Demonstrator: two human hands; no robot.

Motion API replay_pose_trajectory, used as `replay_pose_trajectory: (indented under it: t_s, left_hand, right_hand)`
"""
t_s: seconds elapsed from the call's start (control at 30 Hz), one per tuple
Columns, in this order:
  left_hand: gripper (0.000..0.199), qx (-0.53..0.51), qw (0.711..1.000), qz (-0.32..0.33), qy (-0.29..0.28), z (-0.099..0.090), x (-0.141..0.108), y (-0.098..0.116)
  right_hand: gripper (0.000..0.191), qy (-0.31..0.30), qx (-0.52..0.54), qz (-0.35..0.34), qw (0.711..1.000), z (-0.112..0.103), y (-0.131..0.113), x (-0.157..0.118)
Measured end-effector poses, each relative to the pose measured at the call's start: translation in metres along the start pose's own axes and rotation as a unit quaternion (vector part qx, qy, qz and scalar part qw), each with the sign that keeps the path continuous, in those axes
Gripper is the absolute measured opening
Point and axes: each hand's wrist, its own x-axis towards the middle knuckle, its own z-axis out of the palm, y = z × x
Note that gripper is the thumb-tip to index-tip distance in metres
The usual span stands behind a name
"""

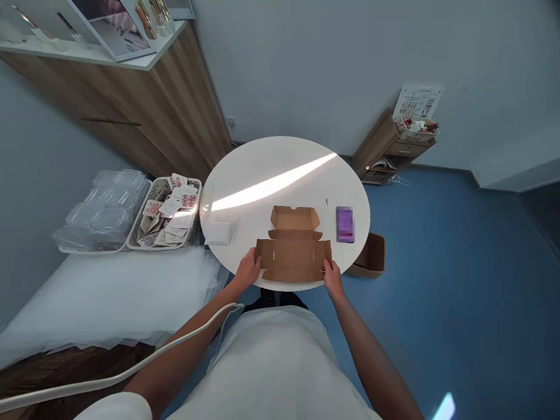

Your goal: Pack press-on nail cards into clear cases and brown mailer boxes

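Cardboard blank [294, 252], one unit, brown and unfolded, was located at lower centre of the frame, over the near edge of one round white tabletop [301, 157]; whether it touched that surface could not be determined. Two hands were recorded: the left hand [248, 268] was clamped on the blank's left edge, the right hand [333, 280] on its right edge near the lower corner. One purple packet [345, 224] lay right of the blank, and one white packet [218, 233] lay to its left.

Containers numbered four. At left, one white basket [195, 226] held many loose printed cards [171, 205]; adjoining it, one white tray [94, 251] held stacked clear plastic boxes [105, 204], exact count indistinct. At upper right, one small basket [413, 136] contained mixed items. Right of centre, one open brown carton [375, 256] stood on the floor, its interior partly hidden.
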Motion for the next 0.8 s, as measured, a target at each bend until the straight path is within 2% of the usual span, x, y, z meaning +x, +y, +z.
replay_pose_trajectory:
  t_s: [0.07,0.23,0.33,0.43,0.5,0.57,0.6,0.67,0.73,0.8]
  left_hand:
    - [0.025,0.0,1.0,-0.008,0.01,0.001,0.01,-0.008]
    - [0.025,-0.073,0.995,-0.06,-0.024,0.005,0.03,-0.022]
    - [0.032,-0.088,0.993,-0.08,-0.017,0.006,0.039,-0.029]
    - [0.044,-0.052,0.995,-0.089,0.001,0.007,0.039,-0.029]
    - [0.054,0.015,0.998,-0.039,0.052,0.007,0.031,-0.021]
    - [0.063,0.099,0.989,0.056,0.091,0.005,0.021,-0.008]
    - [0.065,0.128,0.984,0.108,0.065,0.005,0.015,-0.001]
    - [0.061,0.181,0.962,0.2,-0.027,0.004,0.006,0.014]
    - [0.053,0.239,0.934,0.246,-0.101,0.006,0.001,0.024]
    - [0.046,0.287,0.912,0.258,-0.138,0.011,0.001,0.027]
  right_hand:
    - [0.038,0.003,-0.014,0.008,1.0,0.003,0.001,0.007]
    - [0.038,-0.015,-0.021,-0.02,0.999,0.005,0.004,0.022]
    - [0.042,-0.012,-0.037,-0.01,0.999,0.006,0.01,0.031]
    - [0.05,-0.002,-0.1,-0.004,0.995,0.006,0.015,0.037]
    - [0.059,0.046,-0.171,-0.038,0.984,0.006,0.015,0.04]
    - [0.065,0.078,-0.233,-0.095,0.965,0.005,0.007,0.043]
    - [0.066,0.075,-0.253,-0.123,0.957,0.006,0.001,0.046]
    - [0.063,0.035,-0.261,-0.151,0.953,0.008,-0.016,0.057]
    - [0.062,-0.002,-0.246,-0.142,0.959,0.013,-0.033,0.074]
    - [0.063,-0.035,-0.213,-0.115,0.97,0.02,-0.049,0.094]
